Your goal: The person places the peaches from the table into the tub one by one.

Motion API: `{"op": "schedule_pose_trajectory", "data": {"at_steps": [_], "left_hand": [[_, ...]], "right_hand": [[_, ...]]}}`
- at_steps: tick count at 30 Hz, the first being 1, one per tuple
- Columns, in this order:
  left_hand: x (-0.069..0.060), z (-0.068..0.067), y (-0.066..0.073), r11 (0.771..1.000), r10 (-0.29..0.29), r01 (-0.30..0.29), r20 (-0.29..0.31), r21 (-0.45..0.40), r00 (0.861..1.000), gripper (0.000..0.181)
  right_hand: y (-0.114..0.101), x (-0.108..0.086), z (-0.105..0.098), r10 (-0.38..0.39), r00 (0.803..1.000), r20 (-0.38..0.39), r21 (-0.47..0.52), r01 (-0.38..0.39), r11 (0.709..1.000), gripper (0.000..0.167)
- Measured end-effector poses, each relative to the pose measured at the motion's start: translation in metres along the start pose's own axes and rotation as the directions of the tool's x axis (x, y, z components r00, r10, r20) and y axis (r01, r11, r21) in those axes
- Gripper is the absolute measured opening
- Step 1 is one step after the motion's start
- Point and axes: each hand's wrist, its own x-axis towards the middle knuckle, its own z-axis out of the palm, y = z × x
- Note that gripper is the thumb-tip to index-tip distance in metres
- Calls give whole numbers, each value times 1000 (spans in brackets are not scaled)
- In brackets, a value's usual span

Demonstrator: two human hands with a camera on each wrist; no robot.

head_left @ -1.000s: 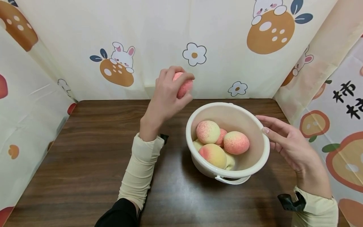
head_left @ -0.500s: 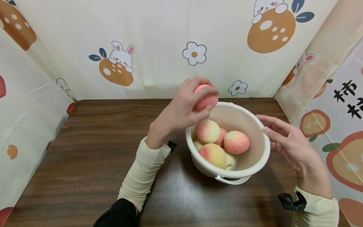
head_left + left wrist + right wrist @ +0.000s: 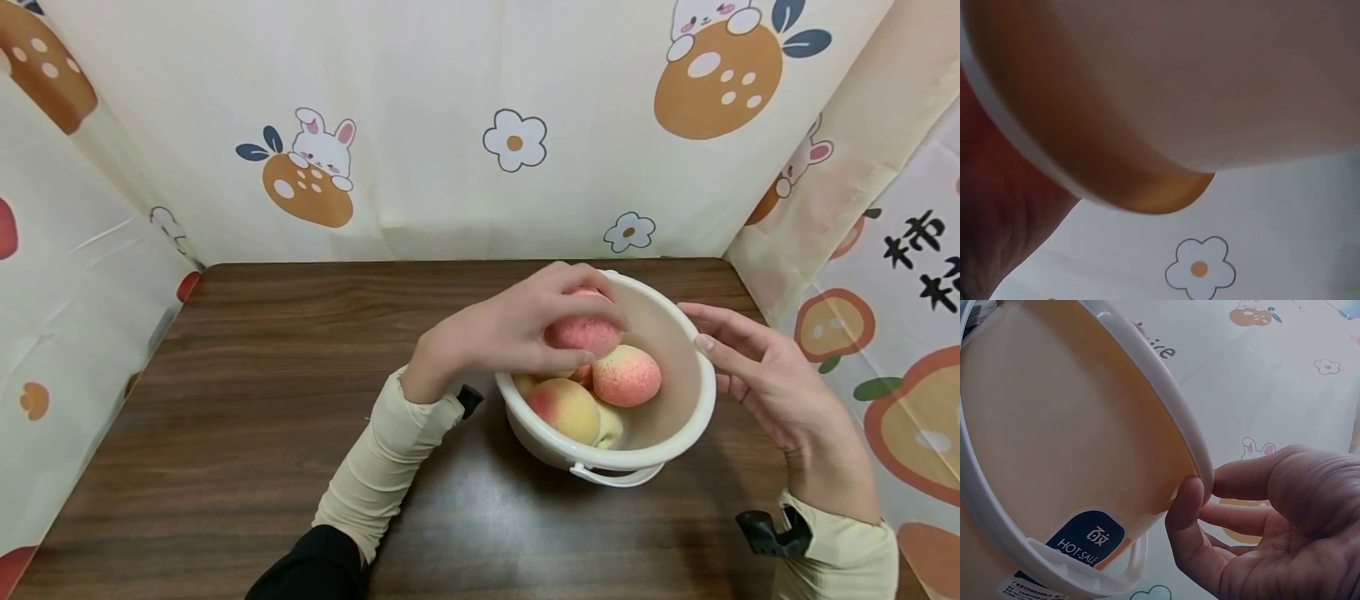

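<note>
A pink peach (image 3: 583, 335) is held in my left hand (image 3: 525, 321), which reaches over the near-left rim and into the white bucket (image 3: 693, 417). Under it in the bucket lie several more peaches, among them a pink-and-yellow peach (image 3: 626, 377) and a yellow peach with a red blush (image 3: 564, 411). My right hand (image 3: 772, 379) pinches the bucket's right rim between thumb and fingers, as the right wrist view also shows. The left wrist view has mostly the bucket's outer wall (image 3: 1222, 81); the held peach is out of its sight.
The bucket stands on a dark brown wooden table (image 3: 225, 417), its handle (image 3: 618, 477) hanging at the front. A printed cloth (image 3: 420, 100) hangs behind the table and along both sides. A label (image 3: 1088, 537) is stuck on the bucket's outside.
My left hand has carried the pink peach rightward and down, from above the table's back edge into the bucket's opening. The right hand and the bucket have stayed in place.
</note>
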Motion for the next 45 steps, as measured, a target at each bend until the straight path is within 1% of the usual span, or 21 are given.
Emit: {"op": "schedule_pose_trajectory", "data": {"at_steps": [3, 6, 9, 11, 14, 16, 20, 27, 31, 35, 36, 38, 40, 43, 45], "left_hand": [[4, 5, 2, 1000, 16, -16, 44, -18, 999, 33], [6, 11, 2, 1000, 13, -11, 90, -23, 996, 33], [7, 15, 1, 1000, 5, -5, 128, 4, 992, 33], [8, 17, 1, 999, 9, -13, 147, 29, 989, 32], [8, 17, 1, 999, 22, -29, 181, 41, 983, 32], [9, 18, 3, 999, 17, -27, 209, 47, 978, 34], [10, 18, 5, 998, -13, -3, 253, 63, 967, 38], [11, 20, 7, 996, -76, 61, 286, 62, 955, 42], [13, 22, 7, 994, -102, 85, 278, 73, 955, 44], [14, 23, 5, 993, -101, 81, 271, 83, 957, 44], [14, 23, 5, 993, -95, 74, 264, 88, 960, 44], [11, 22, 4, 993, -100, 80, 245, 91, 964, 43], [8, 20, 4, 994, -85, 68, 201, 89, 976, 40], [-1, 14, 6, 994, -83, 74, 121, 75, 989, 36], [-8, 8, 9, 994, -80, 76, 55, 82, 995, 34]], "right_hand": [[0, 0, 0, 0, 1000, 0, -3, 0, 1000, 45], [1, -1, 0, 6, 1000, 2, -1, -6, 1000, 45], [1, -1, 0, 11, 1000, 2, -1, -11, 1000, 45], [1, -1, 1, 11, 1000, 1, -3, -11, 1000, 45], [1, -1, 1, 10, 1000, -2, -8, -10, 1000, 45], [1, -1, 1, 10, 1000, -3, -9, -10, 1000, 44], [1, 1, 1, 10, 1000, -2, -10, -10, 1000, 44], [2, 3, 0, -2, 1000, 11, 2, 2, 1000, 45], [1, 3, -3, -1, 1000, -5, -16, 1, 1000, 44], [1, 2, -5, 2, 1000, -15, -41, -3, 999, 42], [2, 1, -5, 4, 1000, -15, -45, -4, 999, 42], [2, 0, -5, 10, 1000, -26, -58, -11, 998, 41], [2, -1, -4, 15, 999, -33, -72, -17, 997, 41], [1, -1, -4, 25, 997, -70, -147, -35, 988, 40], [-2, -2, -5, 25, 996, -88, -217, -44, 975, 40]]}}
